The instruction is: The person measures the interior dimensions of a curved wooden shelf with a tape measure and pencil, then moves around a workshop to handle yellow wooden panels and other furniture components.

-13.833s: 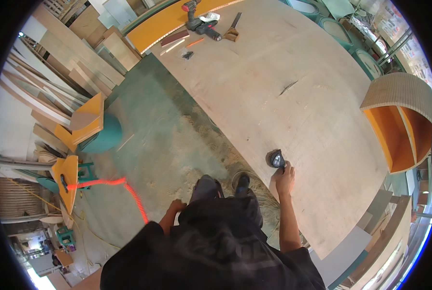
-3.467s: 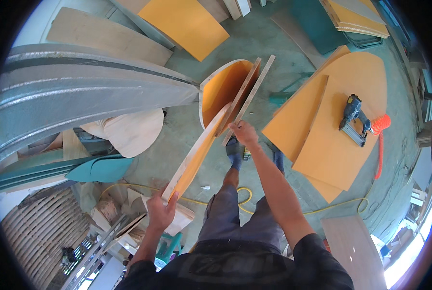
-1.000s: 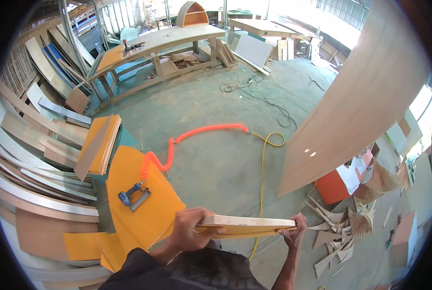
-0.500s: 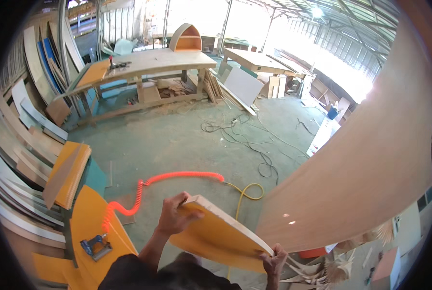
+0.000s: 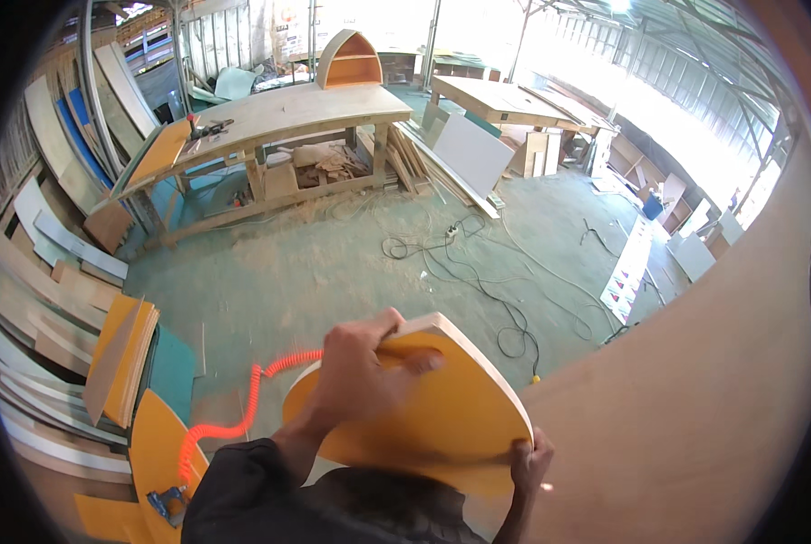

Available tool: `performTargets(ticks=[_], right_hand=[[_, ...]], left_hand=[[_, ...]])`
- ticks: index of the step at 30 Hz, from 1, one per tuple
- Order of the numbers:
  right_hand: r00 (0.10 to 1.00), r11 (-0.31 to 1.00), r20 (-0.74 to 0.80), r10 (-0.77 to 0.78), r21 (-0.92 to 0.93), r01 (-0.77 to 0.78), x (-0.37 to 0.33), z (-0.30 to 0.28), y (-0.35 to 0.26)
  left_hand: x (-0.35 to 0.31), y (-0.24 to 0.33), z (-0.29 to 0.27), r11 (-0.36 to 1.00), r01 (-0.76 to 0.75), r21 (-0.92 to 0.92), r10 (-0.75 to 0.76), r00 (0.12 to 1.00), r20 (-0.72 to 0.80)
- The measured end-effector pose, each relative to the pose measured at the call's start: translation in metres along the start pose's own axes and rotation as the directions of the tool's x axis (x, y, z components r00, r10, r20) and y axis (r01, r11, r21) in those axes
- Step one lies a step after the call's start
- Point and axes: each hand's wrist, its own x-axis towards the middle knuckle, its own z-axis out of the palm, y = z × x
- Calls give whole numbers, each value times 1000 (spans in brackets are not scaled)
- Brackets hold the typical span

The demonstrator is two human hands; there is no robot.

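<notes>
In front of my body I hold a thick curved wooden panel [image 5: 451,399], its face orange-yellow and its edge pale. My left hand [image 5: 355,367] grips its upper left side, with the thumb over the orange face and the fingers behind the edge. At the lower right corner, my right hand [image 5: 530,461] is closed round the rim. The panel is tilted, and part of its lower side is hidden by my dark sleeve. To the left, a blue nail gun [image 5: 168,504] lies on another orange panel [image 5: 156,444], joined to a coiled orange air hose [image 5: 253,399].
A large plywood sheet [image 5: 677,399] stands close on my right. Boards [image 5: 52,363] lean along the left. Black cables [image 5: 478,272] trail over the green floor. A long workbench [image 5: 278,113] with an arched orange-lined cabinet [image 5: 349,63] stands ahead, and a second table [image 5: 496,98] behind it.
The held panel has risen and turned so more of its orange face and curved edge shows. Both hands have moved with it. My view has shifted, and the nail gun now sits lower in view.
</notes>
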Motion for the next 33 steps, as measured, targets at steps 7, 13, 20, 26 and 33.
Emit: performTargets(ticks=[7,13,20,26,33], right_hand=[[970,998,232,-66,33,60,225,94,6],[942,996,323,-90,6,93,339,164,2],[932,998,359,53,14,-62,446,272,17],[904,989,403,145,-29,-146,547,379,-6],[778,978,626,42,134,-161,647,422,0]], left_hand=[[154,-54,30,978,209,-7,-207,963,-171],[257,-155,22,974,222,-53,-228,963,-145],[280,-367,0,804,579,-134,-572,815,90],[357,-483,2,741,638,-207,-642,765,60],[448,-533,-29,762,569,-309,-605,796,-24]])
